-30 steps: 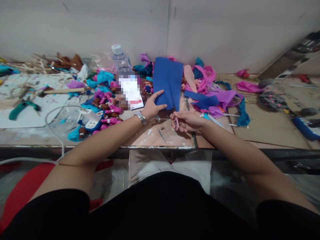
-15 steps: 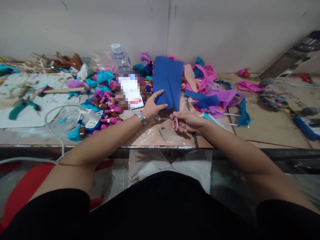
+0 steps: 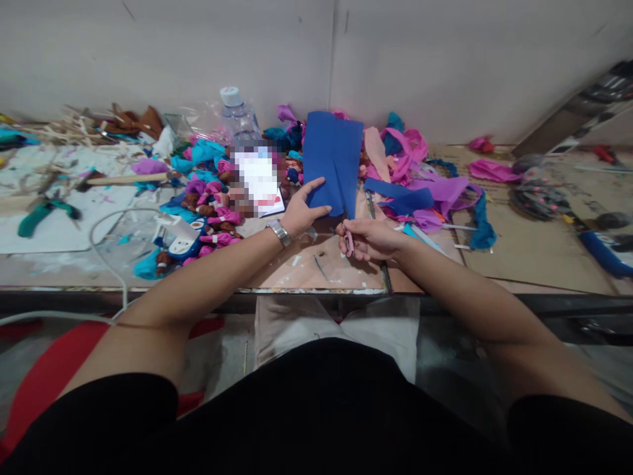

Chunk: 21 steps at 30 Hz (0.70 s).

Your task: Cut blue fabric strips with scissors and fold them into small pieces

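Observation:
My left hand (image 3: 302,210) grips the lower left edge of a blue sheet (image 3: 321,148), thumb and forefinger lying over its face. The sheet looks like paper or thin cloth, and a long slit runs up it from the bottom edge. Closed around pink-handled scissors (image 3: 349,244) is my right hand (image 3: 368,239), just below the sheet's lower right corner. The scissor blades sit at the bottom of the slit, partly hidden by the sheet. A cut blue strip (image 3: 408,198) lies on the pile to the right.
A phone (image 3: 258,181) with a blurred screen and a water bottle (image 3: 239,115) stand left of the sheet. Green-handled pliers (image 3: 42,218), a hammer (image 3: 128,178) and a blue power socket (image 3: 185,244) with a white cable lie further left. Pink and purple scraps (image 3: 445,191) heap up at right.
Both hands and the blue sheet stay almost in place. The right hand with the scissors shifts very slightly.

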Motion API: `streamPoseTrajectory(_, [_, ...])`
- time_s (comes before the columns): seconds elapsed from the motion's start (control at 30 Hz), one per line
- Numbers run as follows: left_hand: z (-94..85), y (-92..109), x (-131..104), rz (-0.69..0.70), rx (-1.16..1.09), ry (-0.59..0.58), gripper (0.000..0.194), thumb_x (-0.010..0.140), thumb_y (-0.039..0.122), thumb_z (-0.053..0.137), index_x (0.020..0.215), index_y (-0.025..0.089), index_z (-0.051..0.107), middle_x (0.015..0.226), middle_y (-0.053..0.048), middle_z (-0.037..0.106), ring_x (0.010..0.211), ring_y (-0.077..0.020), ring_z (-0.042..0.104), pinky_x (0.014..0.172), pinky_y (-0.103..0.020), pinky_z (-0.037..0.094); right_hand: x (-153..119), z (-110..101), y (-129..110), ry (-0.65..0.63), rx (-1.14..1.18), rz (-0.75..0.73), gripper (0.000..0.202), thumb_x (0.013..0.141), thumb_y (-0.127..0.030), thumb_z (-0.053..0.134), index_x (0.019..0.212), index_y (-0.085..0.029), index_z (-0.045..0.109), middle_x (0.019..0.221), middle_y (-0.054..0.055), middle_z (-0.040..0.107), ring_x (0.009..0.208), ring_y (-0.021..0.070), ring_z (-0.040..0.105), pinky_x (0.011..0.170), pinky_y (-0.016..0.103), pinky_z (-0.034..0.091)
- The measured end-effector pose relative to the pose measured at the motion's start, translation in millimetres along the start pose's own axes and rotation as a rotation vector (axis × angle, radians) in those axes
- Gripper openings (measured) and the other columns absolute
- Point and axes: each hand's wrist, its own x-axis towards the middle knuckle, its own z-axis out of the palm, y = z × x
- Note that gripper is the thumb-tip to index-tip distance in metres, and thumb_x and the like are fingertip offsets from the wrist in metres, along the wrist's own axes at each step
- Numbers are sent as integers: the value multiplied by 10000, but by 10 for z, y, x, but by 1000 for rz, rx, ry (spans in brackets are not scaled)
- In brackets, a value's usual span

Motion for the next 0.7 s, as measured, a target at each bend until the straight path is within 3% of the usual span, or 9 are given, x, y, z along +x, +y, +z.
streamPoseTrajectory(0.5, [1, -19, 2, 4, 4, 0, 810, 739, 298, 851, 1505, 247, 592, 1567, -106, 584, 1462, -334, 552, 1295, -537, 393, -3, 14, 5, -14, -53, -20, 237, 1127, -227, 341, 993, -175, 530, 736, 58, 760, 438, 111, 648, 393, 164, 534])
streamPoseTrajectory(0.7, [-3, -35, 9, -1, -11, 2, 812, 732, 296, 860, 1498, 245, 597, 1560, -105, 593, 1441, -335, 571, 1277, -538, 415, 6, -12, 13, -16, -47, -25, 199, 1126, -280, 410, 994, -181, 523, 740, 56, 764, 442, 112, 644, 404, 163, 540])
